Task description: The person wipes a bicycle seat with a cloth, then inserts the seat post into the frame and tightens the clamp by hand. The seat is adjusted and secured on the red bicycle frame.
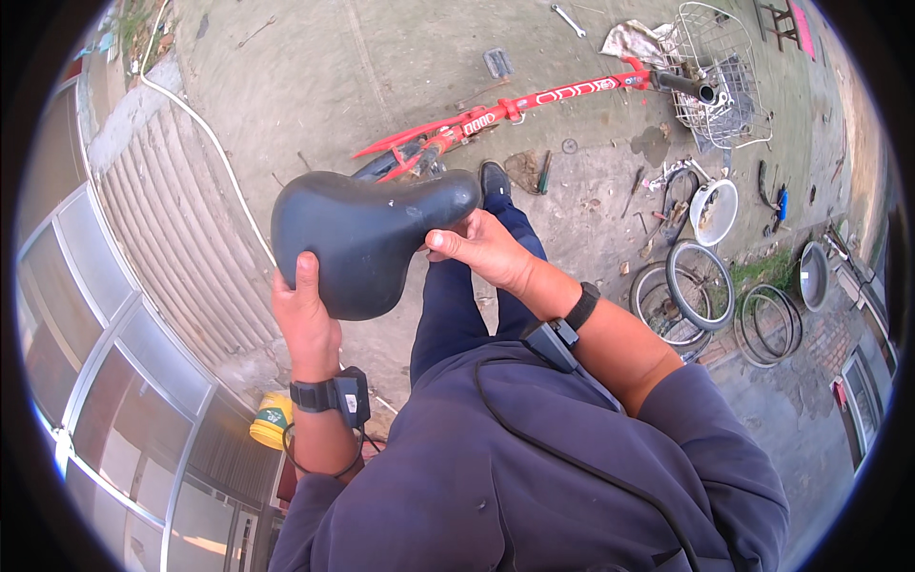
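Up in front of my body I hold a black bicycle saddle (357, 234), its wide rear to the left and its narrow nose to the right. My left hand (310, 319) grips the wide end, thumb on top and fingers underneath. Near the nose, my right hand (481, 248) clasps the side edge, its thumb showing and most fingers hidden below. Beyond the saddle a red bicycle frame (562, 93) lies on the ground, partly covered by the saddle at its left end.
A wire basket (720, 81) lies at the frame's far right end. Wheels (701, 286), a white basin (713, 212) and scattered tools are on the right. A wrench (569, 21) and a pedal (498, 63) lie farther off. A yellow bucket (272, 419) stands at left by glazed panels (124, 353).
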`<state>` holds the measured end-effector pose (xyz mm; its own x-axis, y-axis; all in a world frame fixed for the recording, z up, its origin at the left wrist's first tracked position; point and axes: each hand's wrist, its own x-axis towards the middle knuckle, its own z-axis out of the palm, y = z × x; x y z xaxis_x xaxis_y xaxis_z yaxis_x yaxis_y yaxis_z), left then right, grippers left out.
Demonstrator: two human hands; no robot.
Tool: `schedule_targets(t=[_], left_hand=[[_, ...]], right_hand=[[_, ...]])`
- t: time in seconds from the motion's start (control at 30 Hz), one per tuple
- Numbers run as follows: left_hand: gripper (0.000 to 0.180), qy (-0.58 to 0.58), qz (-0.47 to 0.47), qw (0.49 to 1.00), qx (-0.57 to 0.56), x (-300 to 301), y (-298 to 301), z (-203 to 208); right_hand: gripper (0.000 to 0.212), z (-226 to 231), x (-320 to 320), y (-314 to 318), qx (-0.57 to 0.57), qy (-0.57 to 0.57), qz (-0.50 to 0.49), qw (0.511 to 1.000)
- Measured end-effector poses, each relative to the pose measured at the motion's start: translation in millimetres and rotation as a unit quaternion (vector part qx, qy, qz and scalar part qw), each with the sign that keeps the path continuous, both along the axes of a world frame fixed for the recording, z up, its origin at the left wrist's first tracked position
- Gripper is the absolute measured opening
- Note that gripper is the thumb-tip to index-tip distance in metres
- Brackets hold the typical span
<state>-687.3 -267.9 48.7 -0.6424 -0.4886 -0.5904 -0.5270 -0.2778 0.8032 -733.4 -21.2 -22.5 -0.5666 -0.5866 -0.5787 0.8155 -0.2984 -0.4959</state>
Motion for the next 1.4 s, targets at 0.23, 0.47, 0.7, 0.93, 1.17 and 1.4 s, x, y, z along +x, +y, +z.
schedule_targets(t=[0.23,0.47,0.7,0.93,1.17,1.4], left_hand=[[0.062,-0.042,-0.018,0.999,-0.02,-22,-21,-5],[0.067,-0.051,-0.044,0.998,-0.01,-34,-47,-12],[0.067,-0.048,-0.052,0.997,-0.028,-35,-39,-7],[0.062,-0.004,-0.045,0.997,-0.061,-24,-19,-7],[0.062,-0.022,-0.049,0.995,-0.079,-25,-8,-2],[0.063,-0.026,-0.072,0.992,-0.098,-26,-6,-5]], right_hand=[[0.054,1,-12,-19,-0.012,-0.018,-0.021,1.0],[0.058,-6,-20,-44,0.004,0.014,-0.041,0.999],[0.061,-12,-20,-43,-0.008,0.019,-0.023,1.0],[0.067,-15,-11,-33,-0.014,0.04,-0.029,0.999],[0.068,-18,-9,-22,-0.004,0.04,-0.021,0.999],[0.067,-20,-15,-8,-0.007,0.032,-0.007,0.999]])
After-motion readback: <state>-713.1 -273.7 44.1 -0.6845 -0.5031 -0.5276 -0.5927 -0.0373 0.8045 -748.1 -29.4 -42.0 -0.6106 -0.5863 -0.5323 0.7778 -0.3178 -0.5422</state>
